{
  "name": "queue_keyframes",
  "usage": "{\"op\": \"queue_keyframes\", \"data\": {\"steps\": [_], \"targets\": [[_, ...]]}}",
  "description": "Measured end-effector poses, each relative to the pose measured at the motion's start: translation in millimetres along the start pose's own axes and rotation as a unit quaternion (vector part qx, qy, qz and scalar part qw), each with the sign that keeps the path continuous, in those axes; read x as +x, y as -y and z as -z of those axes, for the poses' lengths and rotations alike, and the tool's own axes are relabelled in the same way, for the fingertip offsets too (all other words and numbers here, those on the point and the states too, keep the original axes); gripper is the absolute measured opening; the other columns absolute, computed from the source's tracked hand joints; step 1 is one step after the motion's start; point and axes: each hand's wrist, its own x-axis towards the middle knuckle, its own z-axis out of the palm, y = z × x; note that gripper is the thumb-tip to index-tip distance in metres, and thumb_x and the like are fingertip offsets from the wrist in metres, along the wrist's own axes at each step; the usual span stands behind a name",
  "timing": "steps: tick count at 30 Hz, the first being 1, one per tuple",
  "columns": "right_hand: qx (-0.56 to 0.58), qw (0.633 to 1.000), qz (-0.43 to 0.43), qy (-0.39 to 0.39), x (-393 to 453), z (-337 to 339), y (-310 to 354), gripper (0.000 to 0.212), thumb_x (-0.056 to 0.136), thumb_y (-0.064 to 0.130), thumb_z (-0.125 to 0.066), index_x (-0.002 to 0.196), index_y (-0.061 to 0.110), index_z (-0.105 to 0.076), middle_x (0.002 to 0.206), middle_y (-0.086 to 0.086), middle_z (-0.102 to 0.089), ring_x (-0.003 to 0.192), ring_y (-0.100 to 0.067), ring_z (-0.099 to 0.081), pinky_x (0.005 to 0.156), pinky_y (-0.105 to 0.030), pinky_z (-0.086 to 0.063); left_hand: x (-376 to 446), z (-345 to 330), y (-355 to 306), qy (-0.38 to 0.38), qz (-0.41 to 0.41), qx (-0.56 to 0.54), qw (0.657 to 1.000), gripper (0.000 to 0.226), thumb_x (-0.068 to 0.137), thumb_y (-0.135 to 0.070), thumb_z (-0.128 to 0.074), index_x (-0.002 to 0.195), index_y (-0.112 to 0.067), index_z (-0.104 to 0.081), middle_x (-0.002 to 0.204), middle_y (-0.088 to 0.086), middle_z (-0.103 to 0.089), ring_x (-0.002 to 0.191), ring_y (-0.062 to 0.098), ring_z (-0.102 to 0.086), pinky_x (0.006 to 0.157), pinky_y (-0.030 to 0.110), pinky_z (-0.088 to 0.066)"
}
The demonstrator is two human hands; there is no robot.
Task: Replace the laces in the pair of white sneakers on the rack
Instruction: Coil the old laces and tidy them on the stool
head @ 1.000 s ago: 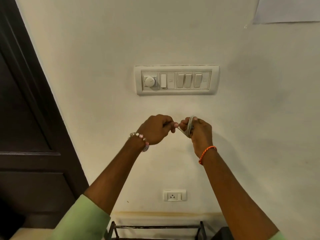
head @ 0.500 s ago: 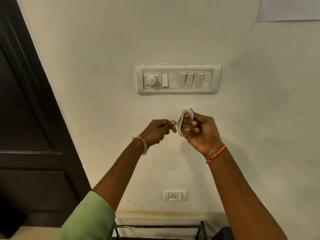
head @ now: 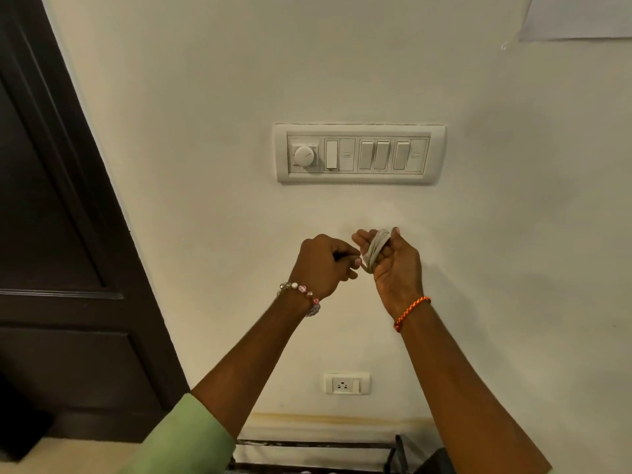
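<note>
right hand (head: 396,268) grips coiled lace (head: 374,249), left hand (head: 321,265) pinches end

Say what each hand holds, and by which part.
The right hand holds a lace coiled around its fingers. The left hand pinches the lace's loose end beside the coil.

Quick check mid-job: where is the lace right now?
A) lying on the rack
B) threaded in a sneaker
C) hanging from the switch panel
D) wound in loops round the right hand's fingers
D: the grey lace sits coiled round the fingers of the right hand, while the left hand pinches its free end.
</note>
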Motion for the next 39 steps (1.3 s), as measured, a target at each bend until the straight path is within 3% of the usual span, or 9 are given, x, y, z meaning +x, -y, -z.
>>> {"op": "queue_keyframes", "data": {"steps": [4,9,12,15,21,24,28,35,39], "targets": [[-0.104,0.994,-0.027,-0.012,-6,-6,-13,0.045,0.103,0.038,-0.027,0.089,0.007,-0.056,0.081,-0.006,-0.066,0.060,-0.013,-0.063,0.055,-0.023,-0.052,3,-6,-1,-0.006,0.002,0.018,1.000,0.015,0.082,-0.005,-0.069,0.096,-0.004,-0.074,0.081,0.016,-0.073,0.071,0.025,-0.071,0.074,0.030,-0.058],[-0.218,0.976,0.013,-0.001,-6,-8,-25,0.052,0.102,0.043,-0.024,0.065,0.014,-0.046,0.053,0.006,-0.055,0.054,-0.008,-0.051,0.059,-0.022,-0.043,8,-19,1,-0.066,0.056,0.049,0.995,0.008,0.080,-0.007,-0.069,0.083,-0.002,-0.075,0.075,0.016,-0.072,0.069,0.028,-0.069,0.071,0.040,-0.058],[-0.269,0.963,0.026,0.004,-5,-10,-30,0.052,0.101,0.045,-0.024,0.064,0.014,-0.045,0.067,0.000,-0.059,0.065,-0.011,-0.053,0.065,-0.024,-0.044,10,-22,1,-0.108,0.077,0.077,0.988,0.015,0.084,-0.010,-0.065,0.078,0.002,-0.071,0.074,0.015,-0.070,0.068,0.029,-0.068,0.069,0.040,-0.058],[-0.307,0.952,0.019,0.007,-5,-5,-36,0.050,0.100,0.047,-0.026,0.074,0.015,-0.055,0.097,-0.009,-0.067,0.089,-0.019,-0.062,0.087,-0.036,-0.050,11,-21,7,-0.095,0.108,0.075,0.987,0.024,0.087,-0.018,-0.064,0.077,0.002,-0.071,0.071,0.014,-0.070,0.066,0.028,-0.067,0.069,0.037,-0.058],[-0.338,0.940,0.001,0.048,-7,10,-44,0.035,0.101,0.035,-0.037,0.098,0.017,-0.067,0.104,-0.008,-0.069,0.101,-0.020,-0.064,0.099,-0.036,-0.046,10,-13,25,-0.041,0.151,0.039,0.987,0.017,0.084,-0.014,-0.066,0.078,-0.002,-0.075,0.075,0.013,-0.072,0.072,0.023,-0.071,0.065,0.026,-0.056],[-0.374,0.924,-0.043,0.073,-2,16,-48,0.034,0.101,0.030,-0.040,0.108,0.009,-0.066,0.106,-0.009,-0.066,0.103,-0.020,-0.061,0.100,-0.034,-0.045,6,-15,34,-0.029,0.179,0.058,0.982,0.013,0.078,-0.009,-0.064,0.076,-0.001,-0.075,0.073,0.014,-0.072,0.069,0.023,-0.069,0.059,0.023,-0.051],[-0.370,0.916,-0.102,0.120,-3,20,-66,0.036,0.101,0.031,-0.038,0.131,0.015,-0.051,0.137,-0.006,-0.050,0.131,-0.017,-0.043,0.116,-0.036,-0.028,4,-15,48,-0.064,0.203,0.107,0.971,0.014,0.075,-0.009,-0.064,0.073,0.001,-0.074,0.069,0.016,-0.069,0.063,0.027,-0.065,0.051,0.023,-0.044],[-0.275,0.950,-0.138,0.052,-10,27,-61,0.038,0.102,0.020,-0.037,0.122,-0.006,-0.056,0.116,-0.021,-0.060,0.122,-0.031,-0.054,0.084,-0.020,-0.050,-4,-5,80,0.041,0.172,0.029,0.984,0.015,0.082,-0.016,-0.069,0.080,-0.002,-0.075,0.072,0.015,-0.071,0.073,0.023,-0.071,0.078,0.033,-0.057],[-0.286,0.943,-0.167,0.019,-16,31,-62,0.038,0.103,0.030,-0.033,0.113,0.004,-0.060,0.125,-0.022,-0.059,0.103,-0.024,-0.061,0.090,-0.026,-0.046,-10,-18,86,0.013,0.146,0.057,0.988,0.016,0.082,-0.011,-0.067,0.075,0.002,-0.074,0.068,0.018,-0.070,0.066,0.027,-0.070,0.069,0.033,-0.058]]}}
